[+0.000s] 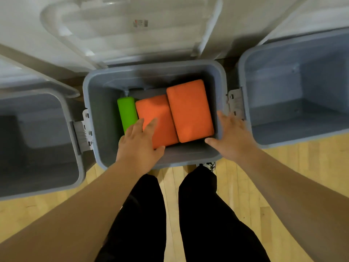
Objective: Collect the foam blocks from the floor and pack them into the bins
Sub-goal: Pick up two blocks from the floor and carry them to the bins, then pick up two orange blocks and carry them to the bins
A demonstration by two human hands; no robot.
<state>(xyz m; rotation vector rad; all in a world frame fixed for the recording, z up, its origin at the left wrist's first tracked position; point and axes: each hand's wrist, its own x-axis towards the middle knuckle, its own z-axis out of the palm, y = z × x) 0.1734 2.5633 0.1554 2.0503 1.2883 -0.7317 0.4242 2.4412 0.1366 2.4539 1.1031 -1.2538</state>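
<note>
You stand on a light wood floor [311, 154] before a pale wall [18, 25]. The middle bin [151, 71] holds a green foam block [127, 112], a left orange block [156, 118] and a right orange block [189, 110], side by side. Your left hand [138, 146] and right hand [232, 137] hover there, fingers spread, gripping nothing.

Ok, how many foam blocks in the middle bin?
3: a green block at the left, an orange block in the middle, a second orange block at the right. More may lie hidden underneath.
</note>
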